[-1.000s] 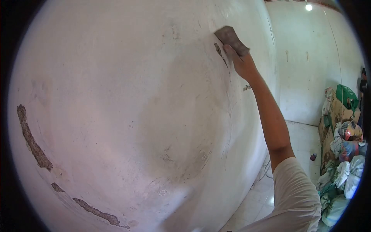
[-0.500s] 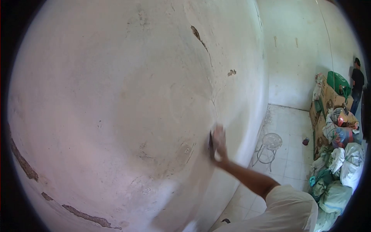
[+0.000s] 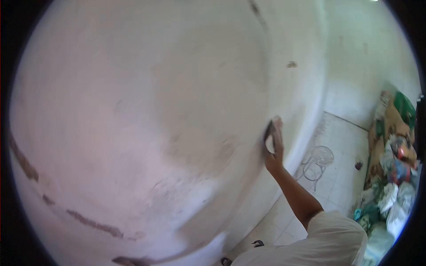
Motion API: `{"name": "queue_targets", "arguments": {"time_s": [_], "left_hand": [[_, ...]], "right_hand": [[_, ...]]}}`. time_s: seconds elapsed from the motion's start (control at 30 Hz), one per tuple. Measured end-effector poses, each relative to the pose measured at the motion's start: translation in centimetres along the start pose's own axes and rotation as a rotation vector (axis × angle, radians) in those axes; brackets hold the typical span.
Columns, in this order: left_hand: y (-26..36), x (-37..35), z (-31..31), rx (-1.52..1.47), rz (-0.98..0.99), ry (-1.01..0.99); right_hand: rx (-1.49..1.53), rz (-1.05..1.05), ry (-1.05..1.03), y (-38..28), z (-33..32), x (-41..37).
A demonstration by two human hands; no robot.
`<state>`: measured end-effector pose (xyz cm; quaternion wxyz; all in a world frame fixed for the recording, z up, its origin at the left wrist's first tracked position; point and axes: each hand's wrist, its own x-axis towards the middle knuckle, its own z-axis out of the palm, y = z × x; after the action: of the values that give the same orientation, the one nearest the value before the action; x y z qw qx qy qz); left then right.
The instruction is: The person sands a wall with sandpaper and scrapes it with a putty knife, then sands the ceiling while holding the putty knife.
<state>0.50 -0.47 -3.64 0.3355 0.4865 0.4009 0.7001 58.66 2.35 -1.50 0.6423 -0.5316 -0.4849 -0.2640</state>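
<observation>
My right hand (image 3: 277,141) is against the stained white wall (image 3: 199,106), with the arm stretched up and forward. Under its fingers lies a dark, thin flat piece (image 3: 268,130), pressed to the plaster; its exact kind is not clear. A pale gap shows between thumb and fingers. Only a brown shape (image 3: 128,261) shows at the lower edge, low on the wall; it may be part of my left hand, but it is too cut off to make out its fingers.
A round-topped metal stool (image 3: 322,156) stands on the tiled floor (image 3: 330,190). Beyond it sits a small dark cup-like object (image 3: 358,166). Stuffed bags (image 3: 397,213) and cardboard (image 3: 392,122) are piled at the right. Broken plaster (image 3: 95,224) marks the lower left wall.
The view has shifted, bringing more of the lower wall into sight. My right hand has moved up and right in view with the dark piece. The person at the far right has mostly left the frame.
</observation>
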Motion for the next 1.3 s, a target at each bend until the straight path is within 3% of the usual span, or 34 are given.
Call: {"name": "queue_targets", "arguments": {"time_s": [0.13,0.17,0.23,0.3,0.37,0.47,0.6,0.77,0.83,1.0,1.13,1.3], "left_hand": [[-0.1,0.3,-1.4,-0.002,-0.028,-0.036],[-0.8,0.3,-1.8,-0.02,0.053,-0.135],[-0.8,0.0,-0.4,-0.017,-0.027,0.221],[-0.9,0.8,-1.8,-0.005,-0.011,-0.057],[-0.6,0.9,-1.3,-0.031,0.046,-0.046],[0.3,1.6,-2.0,-0.06,0.085,-0.244],[1.5,1.6,-2.9,-0.034,0.036,-0.245],[1.9,0.9,-4.9,-0.215,0.235,-0.197],[2.9,1.5,-7.1,-0.265,0.235,-0.186],[2.1,4.2,-12.8,0.006,0.236,-0.051],[2.7,5.2,-14.6,0.211,0.324,-0.242],[3.3,5.3,-14.8,-0.027,0.117,-0.245]], "right_hand": [[0.086,0.049,-0.049,-3.4,1.6,-7.1],[0.082,0.063,-0.059,-4.2,1.9,-8.1],[0.05,0.037,-0.076,-4.9,2.7,-9.2],[-0.012,-0.043,-0.073,-4.9,3.3,-9.4],[-0.09,-0.134,-0.105,-7.5,3.4,-8.4],[-0.068,-0.308,-0.096,-11.4,4.2,-6.8],[0.164,-0.379,-0.031,-18.2,6.3,-6.6],[0.419,-0.46,-0.035,-26.6,8.9,-6.8],[0.376,-0.438,-0.061,-28.3,9.7,-7.2],[0.317,-0.42,-0.092,-29.9,11.1,-9.1],[0.206,-0.398,-0.183,-31.7,11.8,-13.6],[-0.003,-0.423,-0.18,-32.6,13.0,-13.7]]}}
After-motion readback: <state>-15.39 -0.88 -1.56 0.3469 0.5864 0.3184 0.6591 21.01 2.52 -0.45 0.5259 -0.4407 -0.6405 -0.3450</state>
